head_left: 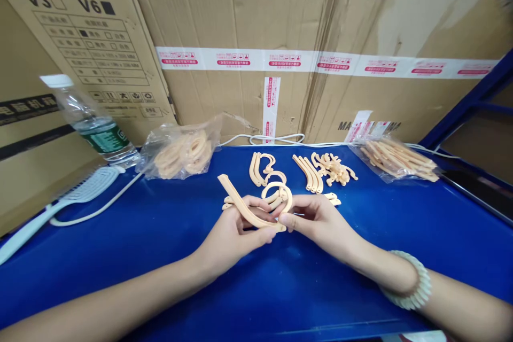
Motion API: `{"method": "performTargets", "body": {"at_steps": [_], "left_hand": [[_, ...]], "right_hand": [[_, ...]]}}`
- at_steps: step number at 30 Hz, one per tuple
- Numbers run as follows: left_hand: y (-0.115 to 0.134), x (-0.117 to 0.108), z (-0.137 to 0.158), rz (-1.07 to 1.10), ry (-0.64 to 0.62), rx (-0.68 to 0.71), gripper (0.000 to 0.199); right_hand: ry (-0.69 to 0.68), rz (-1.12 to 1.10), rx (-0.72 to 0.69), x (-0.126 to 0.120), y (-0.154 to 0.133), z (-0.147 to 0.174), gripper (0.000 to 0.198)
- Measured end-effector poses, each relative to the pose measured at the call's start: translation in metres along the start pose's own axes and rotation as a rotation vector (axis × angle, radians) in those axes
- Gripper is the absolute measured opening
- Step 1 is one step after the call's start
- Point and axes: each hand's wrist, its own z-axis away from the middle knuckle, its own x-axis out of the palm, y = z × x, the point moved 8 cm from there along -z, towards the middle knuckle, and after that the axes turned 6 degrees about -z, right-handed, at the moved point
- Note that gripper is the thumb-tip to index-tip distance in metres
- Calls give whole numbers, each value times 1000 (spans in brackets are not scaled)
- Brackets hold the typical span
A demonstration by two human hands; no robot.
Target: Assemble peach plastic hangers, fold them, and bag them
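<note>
A long curved strip [237, 200], pale tan and smooth like bare wood, is held up over the middle of the table [256, 299], with a grooved line along its length. At its lower end is a round hook [289, 202] of the same pale material, bent almost into a ring; the fingertips partly cover where the two meet, so I cannot tell whether they are joined.

The left hand [247, 227] has its grip closed on the strip, thumb along the near side and fingers curled behind. The right hand [316, 219] comes in from the other side, its grip pinching the hook's lower end between thumb and fingers. Both forearms slant inward; a beaded bracelet [414, 280] circles the right wrist.

Just beyond, partly hidden by the hands, lie more curved strips [309, 173], loose hooks [267, 162] and a heap of small knobbly pieces [334, 170]. Farther out sit a clear bag of rings [182, 154], a bag of sticks [398, 157], a plastic bottle [100, 131] and a pale hairbrush [82, 195]. Cardboard [240, 16] walls off the back, a white cable [276, 140] along its foot.
</note>
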Motion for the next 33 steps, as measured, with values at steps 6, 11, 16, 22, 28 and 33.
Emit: {"method": "performTargets", "body": {"at_steps": [6,11,16,22,28,33], "left_hand": [[-5,0,1,87,-9,-50,26],[-6,-3,-1,134,4,-84,29],[-8,-4,-2,223,19,-127,32],[-11,-3,-1,316,-1,-149,30],[-13,-3,-3,380,-13,-156,27],[-13,-5,-4,416,-11,-169,24]], "right_hand": [[63,37,-56,-22,-9,-7,34],[280,522,-306,-89,-45,-18,22],[-11,1169,-347,-86,-35,-27,9],[-67,1316,-351,-81,-18,-32,7],[-14,1081,-432,-86,-28,-32,9],[250,512,-326,-98,-40,-23,18]]}}
